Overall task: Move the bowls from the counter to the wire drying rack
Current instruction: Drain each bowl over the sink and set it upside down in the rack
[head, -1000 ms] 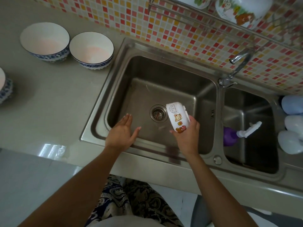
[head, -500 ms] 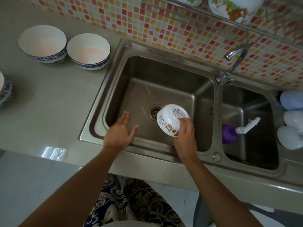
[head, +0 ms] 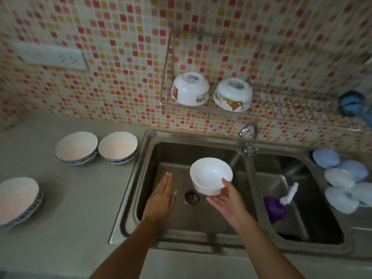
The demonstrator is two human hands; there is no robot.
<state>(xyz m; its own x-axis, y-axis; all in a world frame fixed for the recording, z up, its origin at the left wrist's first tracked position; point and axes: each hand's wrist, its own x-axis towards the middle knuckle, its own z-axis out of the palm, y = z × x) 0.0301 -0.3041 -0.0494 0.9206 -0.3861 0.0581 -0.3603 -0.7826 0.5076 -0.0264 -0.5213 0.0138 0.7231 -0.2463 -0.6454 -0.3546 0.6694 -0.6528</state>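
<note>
Now holding white bowl [head: 211,175] mouth-up in right hand [head: 226,200] over sink [head: 141,190]; left hand [head: 161,196] flat, empty. Wire rack [head: 167,77] up & far, slightly right, w/ two bowls upside-down; right hand nearer.

Three blue-patterned bowls [head: 76,148] at the frame's left, two cartoon-printed bowls [head: 190,89] upside down on the wire rack [head: 167,81] at upper centre, one white bowl [head: 211,175] mid-frame, two hands [head: 161,195], one faucet [head: 249,137], one purple bottle [head: 274,208]
</note>
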